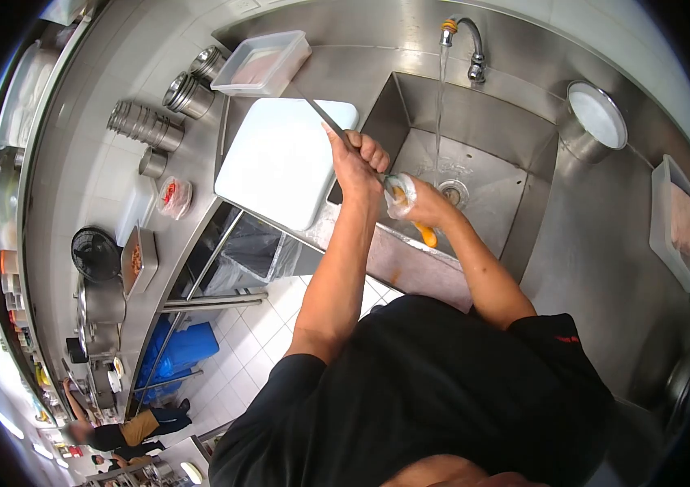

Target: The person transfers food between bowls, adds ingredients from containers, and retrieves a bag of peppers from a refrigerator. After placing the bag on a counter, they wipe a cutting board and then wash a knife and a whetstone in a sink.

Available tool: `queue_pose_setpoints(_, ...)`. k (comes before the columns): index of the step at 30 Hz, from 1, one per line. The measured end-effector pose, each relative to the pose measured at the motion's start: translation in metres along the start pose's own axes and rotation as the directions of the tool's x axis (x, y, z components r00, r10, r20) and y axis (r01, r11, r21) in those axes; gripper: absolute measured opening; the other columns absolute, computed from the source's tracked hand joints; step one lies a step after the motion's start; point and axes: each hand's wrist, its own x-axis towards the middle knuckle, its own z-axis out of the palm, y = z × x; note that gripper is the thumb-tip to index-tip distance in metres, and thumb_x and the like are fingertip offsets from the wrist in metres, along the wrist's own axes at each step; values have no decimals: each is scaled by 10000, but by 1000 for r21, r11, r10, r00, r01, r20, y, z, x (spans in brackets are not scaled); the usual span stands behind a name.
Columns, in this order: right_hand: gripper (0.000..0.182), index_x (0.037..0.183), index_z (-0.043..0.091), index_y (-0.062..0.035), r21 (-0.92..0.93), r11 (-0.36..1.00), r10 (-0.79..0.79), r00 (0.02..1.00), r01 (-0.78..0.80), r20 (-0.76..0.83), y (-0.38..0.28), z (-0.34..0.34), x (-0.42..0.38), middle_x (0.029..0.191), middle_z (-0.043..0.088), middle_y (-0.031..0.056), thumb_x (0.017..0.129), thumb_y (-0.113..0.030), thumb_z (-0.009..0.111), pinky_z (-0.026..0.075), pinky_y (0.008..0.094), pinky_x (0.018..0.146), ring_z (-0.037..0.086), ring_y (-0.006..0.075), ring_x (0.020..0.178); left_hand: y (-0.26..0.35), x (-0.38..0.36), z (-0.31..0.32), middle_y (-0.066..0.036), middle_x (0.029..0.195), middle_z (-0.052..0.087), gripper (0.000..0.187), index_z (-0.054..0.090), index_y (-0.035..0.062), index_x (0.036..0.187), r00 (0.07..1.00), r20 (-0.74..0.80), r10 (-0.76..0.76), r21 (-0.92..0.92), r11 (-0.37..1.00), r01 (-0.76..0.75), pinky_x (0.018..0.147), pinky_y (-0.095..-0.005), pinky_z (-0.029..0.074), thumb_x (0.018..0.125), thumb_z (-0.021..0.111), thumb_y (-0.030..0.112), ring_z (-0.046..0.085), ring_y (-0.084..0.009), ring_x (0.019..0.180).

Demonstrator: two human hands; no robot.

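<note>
My left hand [359,166] is closed round a long, narrow metal knife [318,110], whose tip points up and left over the white cutting board [276,158]. Beside it, at the sink's near edge, my right hand [424,203] is closed near the other end of the knife. Clear crumpled plastic [400,196] with something orange inside covers the fingers of my right hand. An orange-yellow piece [426,234], like a handle end, sticks out below that hand. How the plastic and handle join is hidden.
Water runs from the faucet [475,69] into the steel sink [515,174]. A plastic tub [259,65] stands behind the board, a metal pot [580,138] right of the sink. Another tub [676,219] is far right. Metal containers [146,126] line the left counter. People stand far lower left.
</note>
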Motion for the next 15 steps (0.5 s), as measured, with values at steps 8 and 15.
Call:
queue_pose_setpoints(8,490,1142,592,-47,-261,955,156,987,-139,43,-3,-20,-28,991,699,179,744,-283,752,525,394,792,685,334,897,6,22,-10,1,563,320,591,350,155,739,982,-186,25,-42,999,-34,432,-255,282,928,431,709,302,-124,472)
queue_pose_setpoints(15,448,1092,637,-44,-132,990,61,993,-47,98,-16,-40,-26,1005,704,188,806,-375,733,513,426,814,672,379,930,-56,-15,-57,-140,1044,634,553,489,42,1186,958,286,10,371,921,-121,861,-365,490,1003,419,559,602,-217,974)
